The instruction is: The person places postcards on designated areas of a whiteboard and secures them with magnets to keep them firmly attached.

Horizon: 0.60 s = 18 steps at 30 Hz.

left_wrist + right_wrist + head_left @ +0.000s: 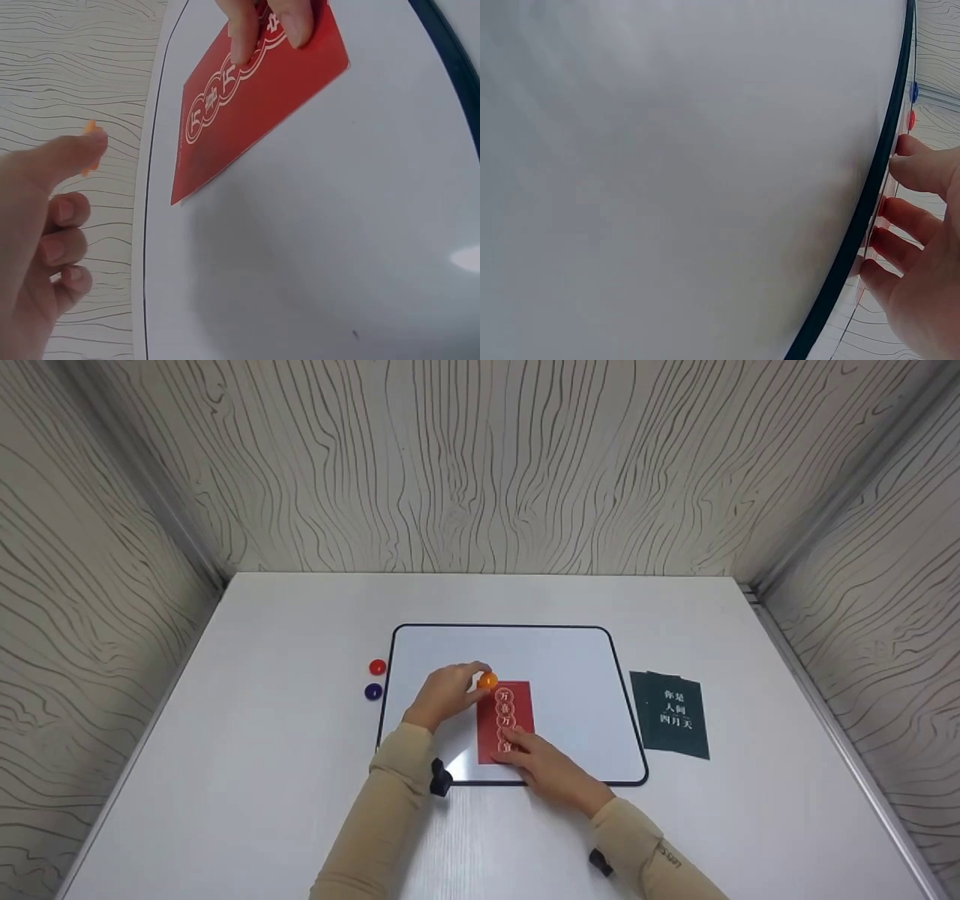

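White table (187, 810) is carrying black-rimmed whiteboard (574, 697) | left hand (446, 692) is pinching round orange button (488, 681) at far-left corner of red paper card (489, 725) | right hand (549, 765) is pressing it, fingers extended, near whiteboard's front edge | seemingly positioning; next needing steady pressure

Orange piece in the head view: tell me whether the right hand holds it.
No, the left hand pinches the orange piece, while the right hand touches the red card.

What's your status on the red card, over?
Left hand pinching orange disc at top left of red card. Right hand touching its lower half. Card over whiteboard. Green cards beside board, away from hands.
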Tool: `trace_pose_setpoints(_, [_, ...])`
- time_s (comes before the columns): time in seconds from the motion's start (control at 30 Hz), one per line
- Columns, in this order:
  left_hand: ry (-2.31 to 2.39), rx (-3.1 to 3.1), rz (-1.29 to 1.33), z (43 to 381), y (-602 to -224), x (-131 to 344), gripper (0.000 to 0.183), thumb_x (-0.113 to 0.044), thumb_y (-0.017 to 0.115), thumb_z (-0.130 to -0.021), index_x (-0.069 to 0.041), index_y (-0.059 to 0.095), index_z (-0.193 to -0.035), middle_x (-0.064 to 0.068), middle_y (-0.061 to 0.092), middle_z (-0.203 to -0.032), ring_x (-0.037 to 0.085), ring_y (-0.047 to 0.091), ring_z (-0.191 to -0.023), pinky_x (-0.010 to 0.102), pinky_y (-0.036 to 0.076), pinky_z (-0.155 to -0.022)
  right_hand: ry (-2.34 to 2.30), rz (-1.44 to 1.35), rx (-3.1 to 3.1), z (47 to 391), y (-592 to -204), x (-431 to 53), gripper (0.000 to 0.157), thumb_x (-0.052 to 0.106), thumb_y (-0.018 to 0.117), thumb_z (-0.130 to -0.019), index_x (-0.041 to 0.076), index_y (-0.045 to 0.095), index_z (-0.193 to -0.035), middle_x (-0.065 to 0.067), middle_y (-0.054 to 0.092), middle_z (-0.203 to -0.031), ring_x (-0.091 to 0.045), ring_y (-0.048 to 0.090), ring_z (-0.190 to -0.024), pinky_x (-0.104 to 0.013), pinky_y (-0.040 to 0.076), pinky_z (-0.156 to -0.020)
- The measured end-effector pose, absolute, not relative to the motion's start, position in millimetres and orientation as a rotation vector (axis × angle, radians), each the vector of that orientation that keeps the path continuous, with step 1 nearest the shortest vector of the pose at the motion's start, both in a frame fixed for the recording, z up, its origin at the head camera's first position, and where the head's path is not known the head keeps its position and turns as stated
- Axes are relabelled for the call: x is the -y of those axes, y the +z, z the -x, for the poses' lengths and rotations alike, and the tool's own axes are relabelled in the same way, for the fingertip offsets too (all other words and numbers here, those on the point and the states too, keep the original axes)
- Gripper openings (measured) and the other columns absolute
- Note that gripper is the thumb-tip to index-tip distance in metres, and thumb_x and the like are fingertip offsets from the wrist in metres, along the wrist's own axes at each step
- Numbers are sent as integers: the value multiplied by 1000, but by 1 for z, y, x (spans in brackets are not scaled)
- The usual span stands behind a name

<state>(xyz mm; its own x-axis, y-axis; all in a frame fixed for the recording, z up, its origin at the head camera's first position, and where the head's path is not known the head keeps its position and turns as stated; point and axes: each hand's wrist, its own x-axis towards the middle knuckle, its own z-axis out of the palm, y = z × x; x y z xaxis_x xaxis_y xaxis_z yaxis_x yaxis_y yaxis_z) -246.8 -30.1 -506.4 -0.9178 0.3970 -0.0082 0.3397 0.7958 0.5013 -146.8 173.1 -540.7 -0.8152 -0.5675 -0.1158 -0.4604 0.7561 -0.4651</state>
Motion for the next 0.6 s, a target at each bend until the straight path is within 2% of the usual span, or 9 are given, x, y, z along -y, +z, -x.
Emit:
trace_pose_setpoints(0.27, [775, -2864, -585, 252, -510, 25, 37, -29, 63, -93, -19, 60, -129, 4, 71, -116, 19, 68, -99, 31, 58, -88, -626, 805, -2698, 147, -542, -174, 40, 12, 51, -98, 26, 56, -135, -12, 40, -153, -37, 36, -143, -53, 39, -112])
trace_pose_setpoints(0.47, [845, -2850, -569, 254, -516, 21, 35, -30, 64, -93, -20, 61, -126, 6, 73, -107, 19, 68, -93, 31, 58, -85, -572, 878, -2746, 146, -544, -175, 40, 12, 54, -97, 25, 57, -134, -12, 44, -149, -35, 41, -140, -50, 43, -109])
trace_pose_setpoints(0.6, [898, -2792, -511, 255, -518, 14, 36, -29, 63, -93, -21, 60, -128, 7, 72, -114, 21, 69, -102, 33, 58, -92, -566, 914, -2761, 147, -544, -176, 40, 11, 54, -96, 23, 58, -134, -13, 45, -149, -35, 42, -139, -50, 44, -109])
